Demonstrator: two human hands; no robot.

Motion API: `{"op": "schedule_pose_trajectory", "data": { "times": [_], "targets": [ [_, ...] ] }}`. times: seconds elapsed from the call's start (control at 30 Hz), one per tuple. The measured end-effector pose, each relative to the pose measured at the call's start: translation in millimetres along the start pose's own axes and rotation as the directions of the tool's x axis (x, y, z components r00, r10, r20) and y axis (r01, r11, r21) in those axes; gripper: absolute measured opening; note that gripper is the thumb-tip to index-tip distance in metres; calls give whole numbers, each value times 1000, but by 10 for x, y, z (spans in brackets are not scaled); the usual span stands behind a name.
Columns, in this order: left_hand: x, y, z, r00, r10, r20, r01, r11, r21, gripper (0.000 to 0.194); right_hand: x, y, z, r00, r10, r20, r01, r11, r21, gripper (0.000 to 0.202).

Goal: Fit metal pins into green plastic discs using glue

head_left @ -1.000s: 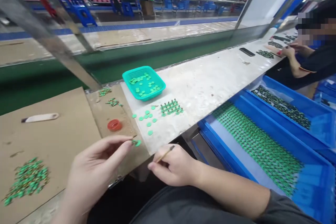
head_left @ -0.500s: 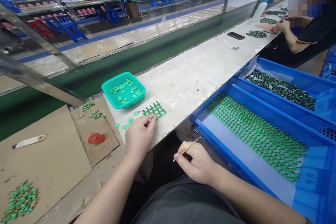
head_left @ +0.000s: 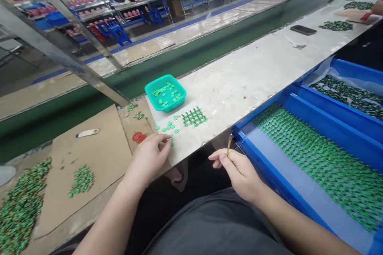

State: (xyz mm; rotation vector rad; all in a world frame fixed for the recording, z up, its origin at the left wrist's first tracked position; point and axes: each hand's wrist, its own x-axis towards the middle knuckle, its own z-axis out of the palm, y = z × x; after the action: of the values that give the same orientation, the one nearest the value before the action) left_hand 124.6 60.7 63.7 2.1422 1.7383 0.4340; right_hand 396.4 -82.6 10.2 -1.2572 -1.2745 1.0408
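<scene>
My left hand hovers at the front edge of the white tabletop, thumb and forefinger apart, close to loose flat green discs. One disc is partly covered near its fingertips. Behind them, small green pieces with dark tips lie in a tight grid on the table. A turquoise plastic basket holds more green discs. Over the table's front edge, my right hand pinches a thin brush, its tip pointing up.
Blue trays at my right hold rows of green pieces and dark pieces. At left, cardboard bears a pale-handled tool and green-gold heaps. A red cap-like dish is beside my left hand. A phone lies farther back.
My left hand has moved left from the grid of pieces to the loose discs, and its fingers have parted. The brush in my right hand has turned more upright. The view has swung left.
</scene>
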Motion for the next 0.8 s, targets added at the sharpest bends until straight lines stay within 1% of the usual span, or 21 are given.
{"op": "schedule_pose_trajectory", "data": {
  "times": [0.1, 0.2, 0.3, 0.37, 0.43, 0.47, 0.53, 0.6, 0.63, 0.67, 0.7, 0.73, 0.77, 0.8],
  "targets": [
    [-56, -11, 116, 1000, -15, 22, 14, 999, 35, 35, -34, -113, 52, 993, 116, 31, -116, 993, 4, 41],
    [-76, -29, 148, 999, -12, 45, 12, 1000, 11, 30, -75, -214, 95, 987, 152, 50, -152, 988, -5, 44],
    [-150, -125, 69, 995, -20, 95, 28, 997, -75, 26, -101, -255, 183, 990, 126, 66, -126, 992, -6, 49],
    [-271, -257, -19, 991, -58, 124, 77, 985, -152, 32, -108, -249, 274, 992, 92, 82, -92, 996, -2, 47],
    [-443, -424, -104, 986, -115, 123, 140, 965, -220, 40, -100, -241, 371, 993, 51, 104, -55, 998, 33, 55],
    [-538, -509, -136, 983, -144, 111, 168, 955, -243, 43, -86, -246, 413, 992, 26, 126, -33, 998, 57, 56],
    [-714, -658, -171, 979, -189, 81, 204, 944, -260, 44, -22, -290, 481, 980, -37, 196, 15, 993, 114, 47],
    [-845, -765, -170, 977, -206, 48, 212, 946, -244, 40, 94, -380, 539, 944, -92, 317, 25, 977, 211, 42],
    [-889, -807, -161, 978, -205, 30, 206, 951, -231, 37, 167, -434, 574, 915, -103, 390, -4, 964, 264, 45],
    [-920, -844, -150, 979, -201, 16, 200, 955, -218, 34, 245, -486, 619, 883, -104, 459, -47, 951, 307, 52],
    [-941, -882, -138, 982, -191, 1, 187, 960, -209, 33, 324, -531, 673, 855, -101, 508, -87, 939, 332, 59],
    [-956, -921, -126, 985, -171, -15, 164, 965, -204, 33, 400, -563, 738, 848, -98, 521, -103, 934, 343, 58],
    [-967, -965, -115, 990, -137, -32, 128, 970, -204, 33, 471, -582, 810, 866, -98, 491, -88, 935, 343, 50],
    [-976, -1012, -105, 995, -90, -49, 78, 976, -205, 32, 537, -585, 885, 896, -109, 430, -46, 941, 335, 42]
  ]
}}
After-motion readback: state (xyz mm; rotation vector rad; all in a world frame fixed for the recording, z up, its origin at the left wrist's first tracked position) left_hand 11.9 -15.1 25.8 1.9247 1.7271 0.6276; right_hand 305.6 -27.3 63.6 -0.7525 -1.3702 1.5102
